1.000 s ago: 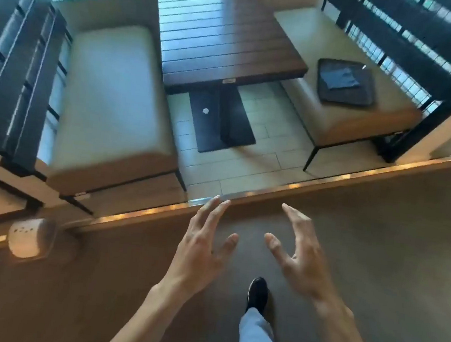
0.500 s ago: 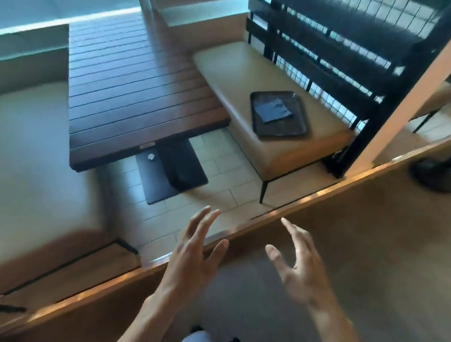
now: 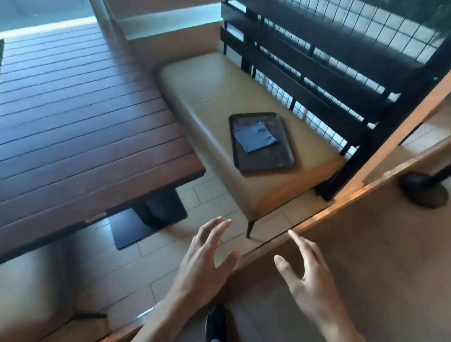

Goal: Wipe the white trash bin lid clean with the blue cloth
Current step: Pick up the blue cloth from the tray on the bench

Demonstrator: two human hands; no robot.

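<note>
A folded blue cloth (image 3: 255, 139) lies on a dark tray (image 3: 267, 162) that sits on the tan bench seat (image 3: 214, 105) ahead and to the right. My left hand (image 3: 206, 266) and my right hand (image 3: 307, 277) are both held out low in front of me, fingers spread and holding nothing. Both hands are well short of the cloth. No white trash bin lid is in view.
A dark slatted wooden table (image 3: 78, 133) on a black pedestal base (image 3: 141, 223) stands left of the bench. A black slatted partition with wire mesh (image 3: 328, 56) backs the bench. A raised wooden floor edge (image 3: 326, 209) crosses diagonally. A black stand base (image 3: 424, 190) is at the right. My shoe (image 3: 216, 325) shows below.
The view has swung right and closer to the bench, so the tray and cloth now sit nearer the centre. Both hands stay spread and hold nothing.
</note>
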